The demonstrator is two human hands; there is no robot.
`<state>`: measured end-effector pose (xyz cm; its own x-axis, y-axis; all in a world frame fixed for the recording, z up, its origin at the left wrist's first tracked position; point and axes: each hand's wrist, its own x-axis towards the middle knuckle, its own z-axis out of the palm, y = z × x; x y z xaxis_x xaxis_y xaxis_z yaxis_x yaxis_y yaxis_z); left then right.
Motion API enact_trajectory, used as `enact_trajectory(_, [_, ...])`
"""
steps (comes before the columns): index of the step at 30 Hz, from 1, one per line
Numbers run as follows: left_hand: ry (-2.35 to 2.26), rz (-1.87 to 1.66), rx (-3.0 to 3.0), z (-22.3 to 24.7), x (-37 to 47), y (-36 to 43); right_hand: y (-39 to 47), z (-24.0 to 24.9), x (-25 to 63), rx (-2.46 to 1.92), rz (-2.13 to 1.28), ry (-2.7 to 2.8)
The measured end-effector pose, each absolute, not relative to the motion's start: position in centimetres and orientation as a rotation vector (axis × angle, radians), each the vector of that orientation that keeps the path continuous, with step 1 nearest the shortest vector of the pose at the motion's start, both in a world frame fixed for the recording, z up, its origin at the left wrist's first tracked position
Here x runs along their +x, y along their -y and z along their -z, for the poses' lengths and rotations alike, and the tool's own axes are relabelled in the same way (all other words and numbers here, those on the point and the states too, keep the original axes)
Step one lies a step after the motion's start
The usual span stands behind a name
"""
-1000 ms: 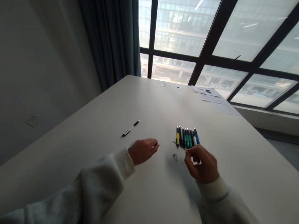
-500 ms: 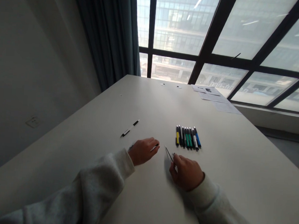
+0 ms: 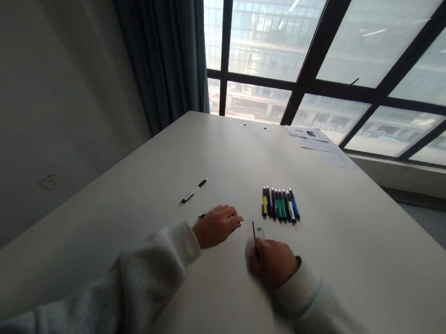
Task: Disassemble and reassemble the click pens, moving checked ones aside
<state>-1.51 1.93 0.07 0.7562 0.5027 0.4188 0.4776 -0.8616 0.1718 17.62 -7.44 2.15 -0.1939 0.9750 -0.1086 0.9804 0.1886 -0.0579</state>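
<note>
A dark-framed window [image 3: 270,43] filled the far side and the far right, with a pale building showing through the glass. Below it spread the white surface [image 3: 223,159], narrowing toward the far end, with a plain wall [image 3: 40,103] along its left and a dark curtain [image 3: 162,51] hanging at the far left. Two light grey sleeves [image 3: 150,269] reached in from the near side. Several papers [image 3: 320,145] lay overlapping at the far right edge. The hands were apart from each other near the middle: the left hand [image 3: 216,226] was low over the surface, fingers toward the right, and the right hand [image 3: 273,261] was pinched on a thin dark stick [image 3: 253,231], which stuck out from its left edge with a pale tip to the far side. Beyond the right hand lay a row of pens [image 3: 280,205], side by side, yellow at the left end, greens in the middle, white and blue toward the right. A lone pen [image 3: 192,192], black and white, lay slantwise beyond the left hand. Low on the wall was a socket [image 3: 50,182]. A dark piece [image 3: 201,216] poked out behind the left hand; whether those fingers gripped it could not be told. Tiny parts [image 3: 263,233] lay just beside the stick, too small to make out.
</note>
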Motion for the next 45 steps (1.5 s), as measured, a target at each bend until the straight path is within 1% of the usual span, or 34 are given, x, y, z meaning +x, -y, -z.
enact_trajectory(7, [-0.691,-0.923,2.973,0.1,-1.7,-1.8,7.3,-1.3,18.1,1.996,0.109,-2.58])
enact_trajectory(12, [-0.498,-0.954,3.038,-0.1,-2.2,-1.2,6.1,-0.6,20.7,2.279,-0.019,-3.023])
enact_trajectory(14, [-0.425,-0.932,3.077,-0.2,-2.6,-0.9,5.5,-0.5,21.7,2.422,-0.064,-3.09])
enact_trajectory(20, [-0.291,-0.843,3.167,-0.5,-4.0,0.0,4.5,-0.1,22.9,2.636,-0.014,-3.036])
enact_trajectory(26, [-0.142,-0.752,3.177,-0.2,-4.2,0.5,4.0,0.9,22.8,2.733,0.091,-2.985])
enact_trajectory(37, [-0.218,-0.567,3.114,0.1,-3.3,1.2,3.8,0.8,22.6,2.717,0.163,-2.98])
enact_trajectory(45, [-0.254,-0.611,3.012,0.5,-3.0,1.2,3.8,0.3,22.3,2.673,0.178,-2.989])
